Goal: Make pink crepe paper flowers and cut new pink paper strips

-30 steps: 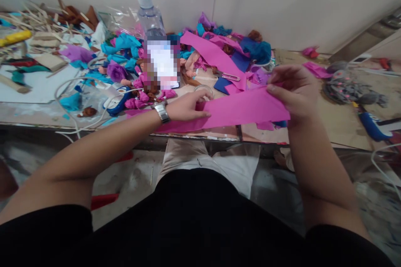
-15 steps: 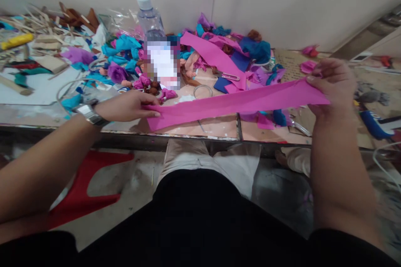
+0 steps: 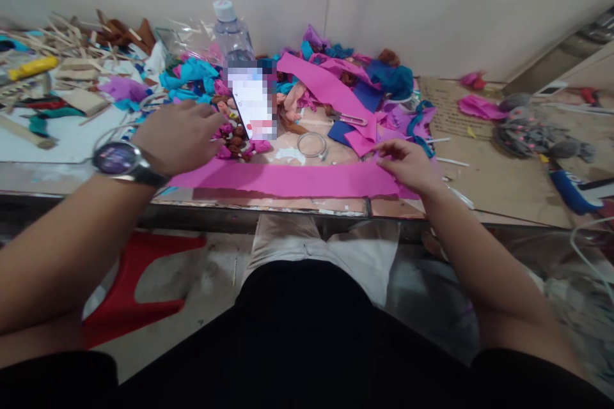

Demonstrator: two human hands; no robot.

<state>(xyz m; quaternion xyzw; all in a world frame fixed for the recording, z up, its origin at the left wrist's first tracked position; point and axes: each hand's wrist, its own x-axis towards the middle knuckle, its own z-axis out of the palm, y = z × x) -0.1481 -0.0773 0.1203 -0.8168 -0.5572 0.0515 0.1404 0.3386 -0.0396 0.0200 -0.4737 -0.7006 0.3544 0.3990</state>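
A long strip of pink crepe paper (image 3: 288, 180) lies flat along the table's front edge. Above its left end is my left hand (image 3: 180, 139), fingers bent downward and slightly apart, beside small pink and brown paper flowers (image 3: 235, 144). It grips nothing that I can see. My right hand (image 3: 407, 165) is low over the strip's right end, thumb and fingers apart, its fingertips near the corner of another pink paper piece (image 3: 362, 140). Snips (image 3: 348, 118) rest on the pink paper behind, and a coil of thin wire (image 3: 311, 145) lies between the hands.
A phone (image 3: 253, 102) leans against a clear bottle (image 3: 233, 32). Crumpled coloured paper (image 3: 192, 73) is heaped along the wall. Wooden sticks (image 3: 67, 35) and green-handled pliers (image 3: 55, 114) lie left; cardboard (image 3: 480, 172) and a grey bundle (image 3: 522, 131) lie right.
The pink strip, held stretched between both hands before, now lies on the table. My left hand has let go and moved up and left; my right hand has moved left and down.
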